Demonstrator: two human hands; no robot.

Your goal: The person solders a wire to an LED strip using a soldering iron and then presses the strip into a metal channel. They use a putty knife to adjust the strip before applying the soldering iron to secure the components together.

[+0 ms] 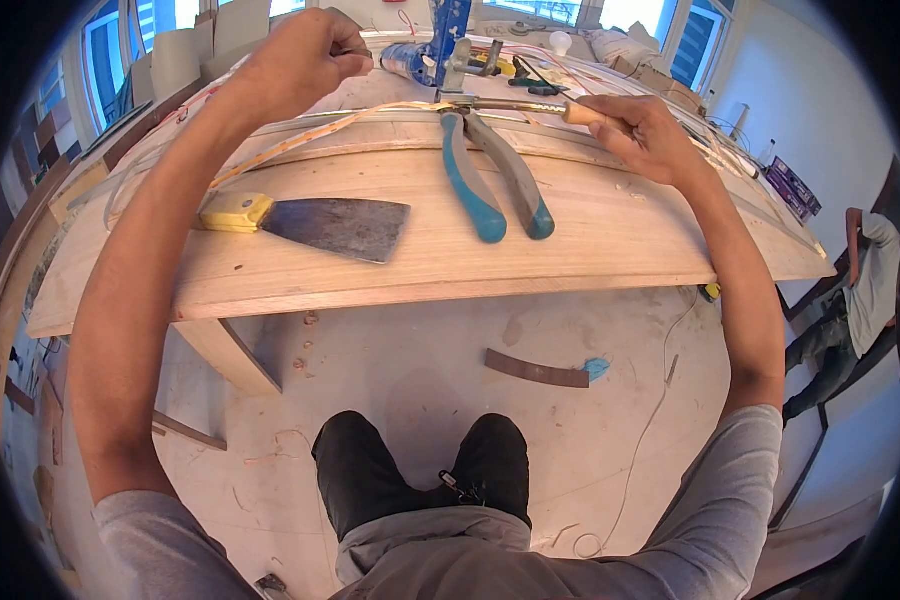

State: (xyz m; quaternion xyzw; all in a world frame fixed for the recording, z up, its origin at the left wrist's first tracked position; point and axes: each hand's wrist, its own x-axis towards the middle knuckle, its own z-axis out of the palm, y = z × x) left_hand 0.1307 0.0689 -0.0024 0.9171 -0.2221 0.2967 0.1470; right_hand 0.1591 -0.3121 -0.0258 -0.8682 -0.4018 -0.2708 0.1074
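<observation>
My right hand (638, 132) is wrapped round the pale wooden handle (582, 114) of a thin metal tool, perhaps a soldering iron. Its shaft reaches left to a metal clamp (457, 98) at the jaws of the pliers. Raised at the upper left, my left hand (320, 55) is pinched; what it holds, if anything, is too small to name. Pliers with blue-grey handles (475, 185) lie on the wooden workbench (320, 275). A scraper (345, 225) with a yellow handle rests flat to their left. Orange-white wires (320, 130) run to the clamp from the left.
A blue upright tool (448, 40) stands behind the clamp. Farther back are a light bulb (561, 43) and small tools. On the floor lie a curved brown strip (537, 370) and a thin cable. A person (868, 270) stands at the right.
</observation>
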